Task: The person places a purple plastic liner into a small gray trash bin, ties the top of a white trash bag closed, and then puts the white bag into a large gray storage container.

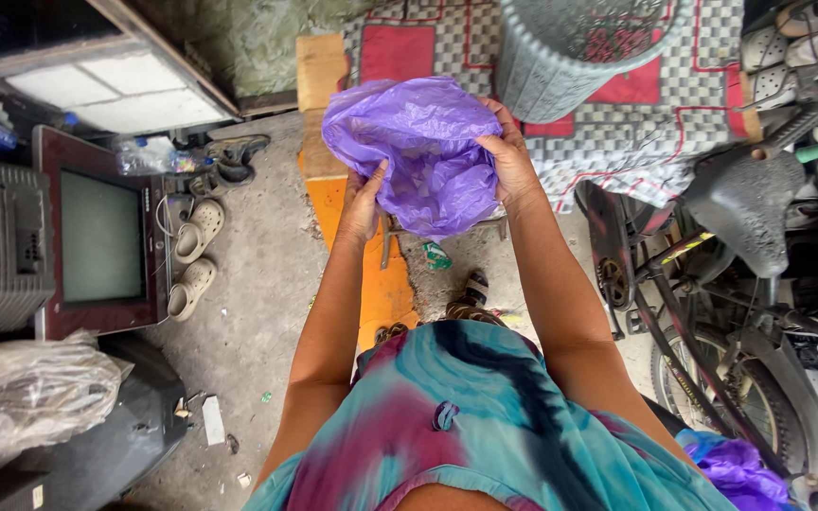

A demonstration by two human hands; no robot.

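Both hands hold a purple plastic bag (423, 151) out in front of the body, above the concrete floor (257, 284). The left hand (364, 203) grips the bag's lower left edge, fingers curled narrow around the film with the thumb pointing up against it. The right hand (511, 161) clamps the right side, fingers wrapped over the top rim and pressed into the plastic. The bag bulges between the two hands, its crumpled body hanging just below the fingertips. Beyond it stands a grey woven plastic basket (560, 57) on a checked red and grey cloth (655, 123). A bicycle (740, 284) leans at the right; an old television (101, 237) and pale clogs (196, 255) lie at the left.
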